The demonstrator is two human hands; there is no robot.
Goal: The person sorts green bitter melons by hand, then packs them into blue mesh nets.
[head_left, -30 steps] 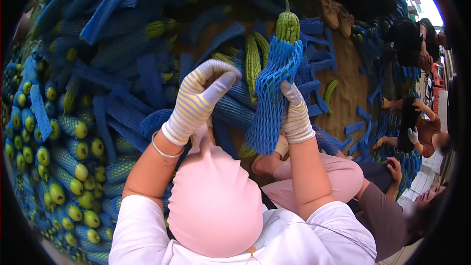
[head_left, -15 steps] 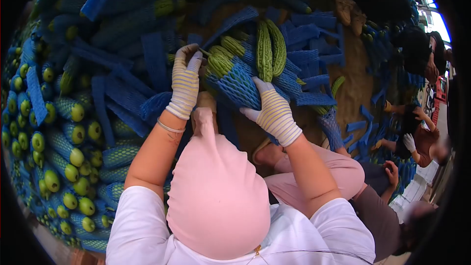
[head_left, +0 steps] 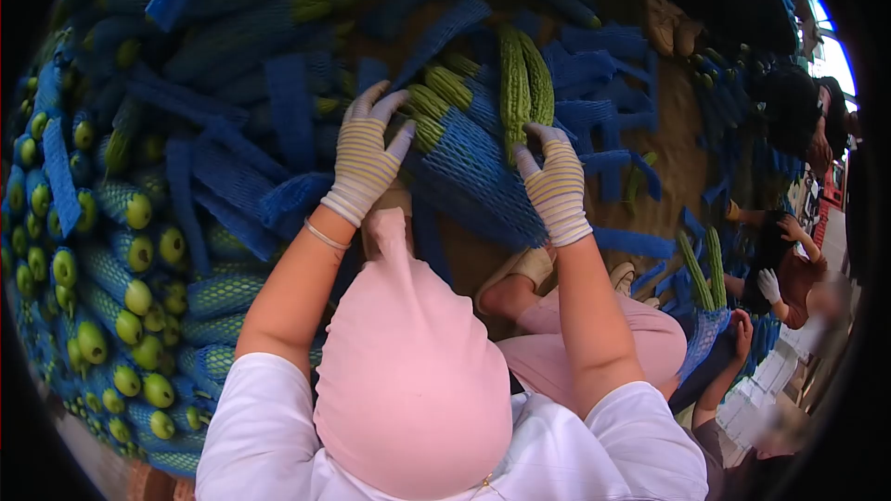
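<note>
My left hand (head_left: 369, 153), in a white glove with yellow stripes, has its fingers apart beside the upper end of a bitter melon (head_left: 429, 121). A blue foam net sleeve (head_left: 483, 172) covers most of that melon, which lies slanting between my hands. My right hand (head_left: 555, 186), gloved alike, has its thumb and fingers around the near end of two bare green bitter melons (head_left: 525, 79). Their far ends point away from me. Another sleeved bitter melon (head_left: 450, 88) lies just behind.
Sleeved green produce (head_left: 116, 292) is stacked at left. Loose blue net sleeves (head_left: 594, 65) lie at back right on brown ground cover (head_left: 682, 121). At right, a person's hand (head_left: 742, 334) is beside bare melons in a net (head_left: 705, 315). Other people sit farther right.
My right hand has moved from the sleeved melon to the bare pair. My left fingers have come off the stem and spread. The sleeved melon now lies lower. Netted melons at right have moved.
</note>
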